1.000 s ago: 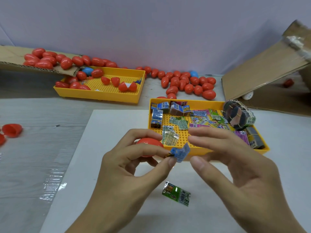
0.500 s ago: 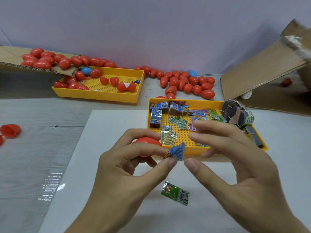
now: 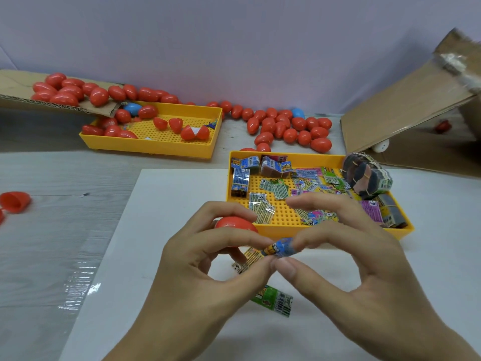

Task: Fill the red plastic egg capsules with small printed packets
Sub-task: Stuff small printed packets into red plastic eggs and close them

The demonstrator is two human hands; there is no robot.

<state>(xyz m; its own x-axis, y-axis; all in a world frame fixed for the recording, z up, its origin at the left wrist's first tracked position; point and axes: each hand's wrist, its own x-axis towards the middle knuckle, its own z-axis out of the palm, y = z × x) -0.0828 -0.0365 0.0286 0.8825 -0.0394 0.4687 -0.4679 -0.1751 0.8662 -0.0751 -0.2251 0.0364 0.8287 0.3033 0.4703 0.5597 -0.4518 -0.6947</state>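
Inside near yellow tray [image 3: 273, 231]: printed packets [image 3: 279, 190]; far tray [image 3: 145, 147]: eggs [image 3: 175, 125].

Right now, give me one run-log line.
step: folding packet | left hand: holds egg | right hand: pinches blue packet | green packet: on mat

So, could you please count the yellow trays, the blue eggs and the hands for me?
Yellow trays: 2
Blue eggs: 2
Hands: 2
Total: 6

Left hand [image 3: 208, 277] and right hand [image 3: 346, 277] — fingertips meeting, seemingly pinching.
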